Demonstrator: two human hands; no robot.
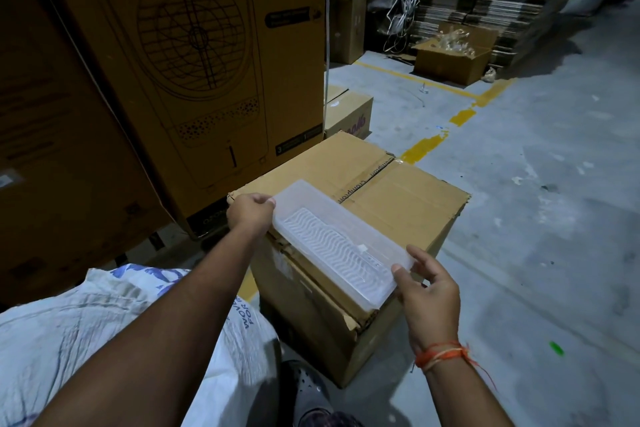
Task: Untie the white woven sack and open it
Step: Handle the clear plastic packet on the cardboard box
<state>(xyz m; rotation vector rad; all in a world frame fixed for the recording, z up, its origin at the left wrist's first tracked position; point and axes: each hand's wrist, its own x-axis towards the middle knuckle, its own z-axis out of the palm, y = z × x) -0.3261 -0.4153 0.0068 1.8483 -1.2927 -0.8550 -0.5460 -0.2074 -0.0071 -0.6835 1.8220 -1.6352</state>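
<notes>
left hand [250, 211] gripping far end of plastic tray [337, 244], fingers curled | right hand [427, 291] pinching near end | tray lying over cardboard box [398, 204] | white sack [114, 315] sitting lower left, beneath left arm

The grey concrete floor [554, 184], marked with yellow lines [424, 147], carries a taped box [398, 204], tall printed cartons [194, 55] behind it, a white sack [69, 329] at lower left and an open box [450, 57] far back.
</notes>
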